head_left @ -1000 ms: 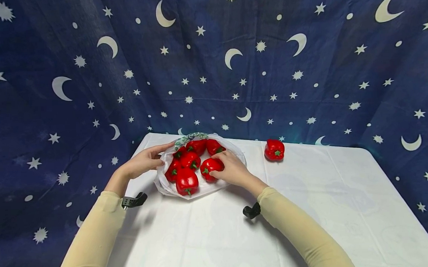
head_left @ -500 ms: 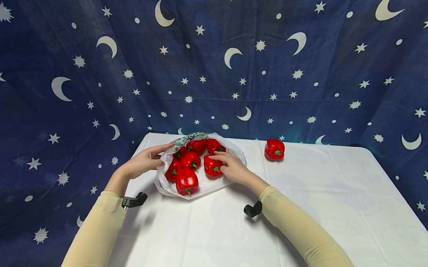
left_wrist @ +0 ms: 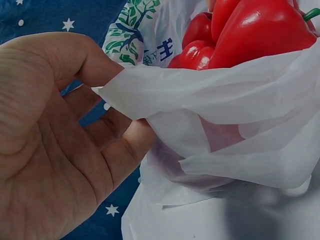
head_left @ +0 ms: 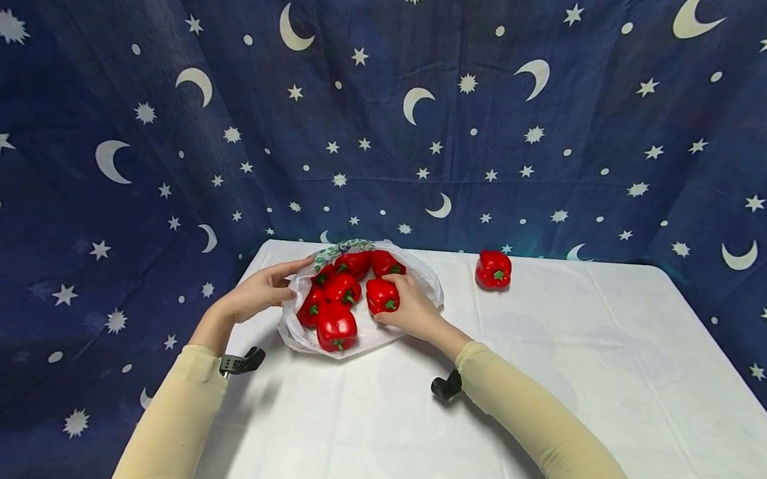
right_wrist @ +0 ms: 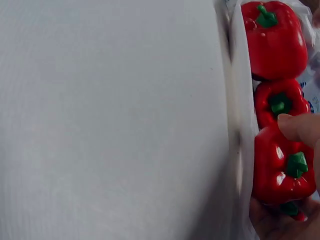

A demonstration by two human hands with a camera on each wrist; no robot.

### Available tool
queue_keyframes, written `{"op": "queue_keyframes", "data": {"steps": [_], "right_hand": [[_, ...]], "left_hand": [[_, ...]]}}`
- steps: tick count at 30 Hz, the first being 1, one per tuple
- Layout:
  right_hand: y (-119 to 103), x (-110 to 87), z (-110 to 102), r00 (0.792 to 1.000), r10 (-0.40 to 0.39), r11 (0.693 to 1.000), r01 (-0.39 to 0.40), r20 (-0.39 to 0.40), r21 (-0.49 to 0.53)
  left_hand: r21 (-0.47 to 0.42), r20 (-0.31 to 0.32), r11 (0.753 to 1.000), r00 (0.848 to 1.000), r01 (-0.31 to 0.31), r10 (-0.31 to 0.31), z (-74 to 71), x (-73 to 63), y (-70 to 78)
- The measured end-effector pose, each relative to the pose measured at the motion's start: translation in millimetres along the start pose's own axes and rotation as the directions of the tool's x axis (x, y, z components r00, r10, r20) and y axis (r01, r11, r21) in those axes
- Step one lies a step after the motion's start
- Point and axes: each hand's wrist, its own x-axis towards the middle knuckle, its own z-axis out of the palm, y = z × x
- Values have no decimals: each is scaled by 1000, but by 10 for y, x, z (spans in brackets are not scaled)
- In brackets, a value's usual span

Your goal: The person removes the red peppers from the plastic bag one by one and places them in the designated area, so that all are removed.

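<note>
My left hand holds the rim of a white plastic bag at its left side, with fingertips and thumb on the film. The bag lies with its mouth spread wide, and several glossy red bell peppers with green stems sit in it. Inside the right part of the bag, my right hand grips one red bell pepper between thumb and fingers. In the right wrist view the thumb lies on top of that pepper and the fingers curl beneath it. Nearest the front is another pepper.
A single red bell pepper stands on the white-covered table, right of the bag near the back edge. Behind the table hangs a dark blue curtain with moons and stars. Black wrist cameras are strapped at both sleeves.
The right hand's fingers loosened on the pepper, which shifted slightly right and turned, and then the thumb and fingers closed round it again. My left hand stayed at the bag's rim.
</note>
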Motion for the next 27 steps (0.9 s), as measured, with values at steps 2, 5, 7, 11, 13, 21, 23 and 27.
{"op": "queue_keyframes", "data": {"steps": [2, 5, 7, 11, 13, 21, 23, 27], "right_hand": [[21, 8, -12, 1000, -10, 1000, 9, 23, 22], [41, 17, -35, 998, -18, 998, 15, 59, 54], [44, 16, -49, 997, -10, 998, 5, 77, 66], [45, 18, -60, 996, 4, 998, -10, 89, 70], [49, 16, -59, 996, 12, 998, -18, 89, 65], [55, 18, -55, 996, 31, 997, -37, 89, 67], [55, 19, -55, 996, 33, 997, -39, 89, 67], [60, 22, -56, 996, 33, 997, -39, 84, 69]], "left_hand": [[-6, 1, 1000, 1000, -2, 2, 2, 3, -10], [-12, 2, 1000, 1000, -6, 6, 0, 6, -22], [-14, 2, 1000, 1000, -9, 9, 0, 8, -26], [-19, 5, 1000, 1000, -14, 14, 1, 8, -26], [-19, 7, 1000, 1000, -12, 12, 1, 5, -27], [28, 22, 1000, 1000, 11, -11, -21, -38, -24], [49, 31, 999, 999, 17, -18, -28, -51, -12], [90, 44, 996, 999, 17, -21, -40, -67, 3]]}}
